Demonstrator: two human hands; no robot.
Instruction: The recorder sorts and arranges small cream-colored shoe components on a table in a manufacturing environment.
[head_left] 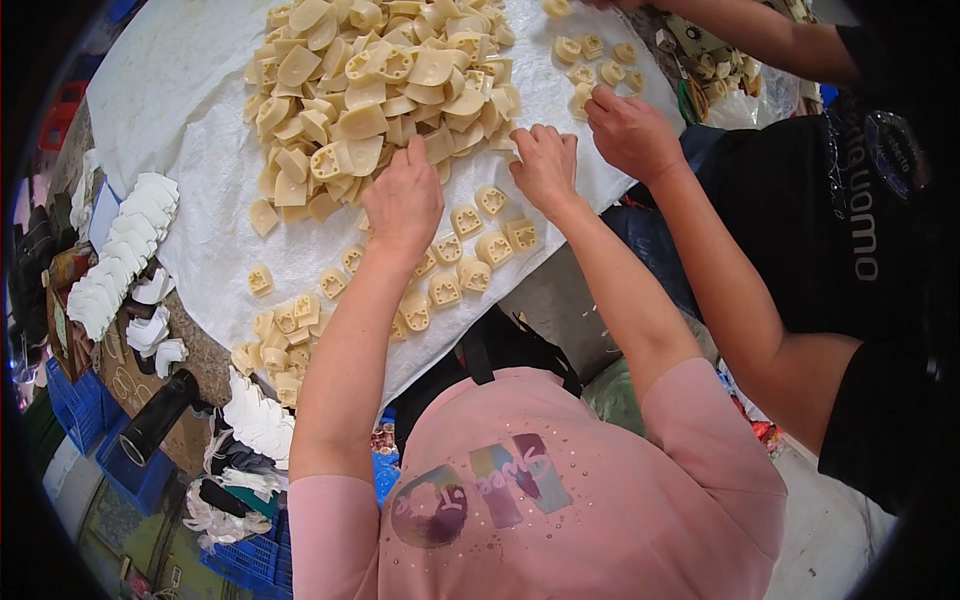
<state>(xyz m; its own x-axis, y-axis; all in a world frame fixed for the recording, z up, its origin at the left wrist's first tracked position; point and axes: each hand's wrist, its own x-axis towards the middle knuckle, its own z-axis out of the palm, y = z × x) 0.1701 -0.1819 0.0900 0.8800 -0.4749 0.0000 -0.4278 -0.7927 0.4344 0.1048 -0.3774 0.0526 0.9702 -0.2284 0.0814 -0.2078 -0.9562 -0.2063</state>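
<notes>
A large heap of cream plastic shoe heels (385, 65) lies on a white woven sheet (190, 130). At the heap's near edge my left hand (405, 205) is closed, its fingertips against the heels; what they pinch is hidden. My right hand (545, 168) has curled fingers around the edge of a cream heel (502, 140) at the heap's right side. Between my forearms and the heap, several separate heels (445, 288) stand in loose rows with their hollowed faces up. More heels (285, 335) cluster left of my left forearm.
On the right, a co-worker in black reaches in with a hand (632, 130) beside several small heels (610, 72). Stacked white pieces (125, 255) line the left side, near a black cylinder (158, 415) and blue crates (135, 470).
</notes>
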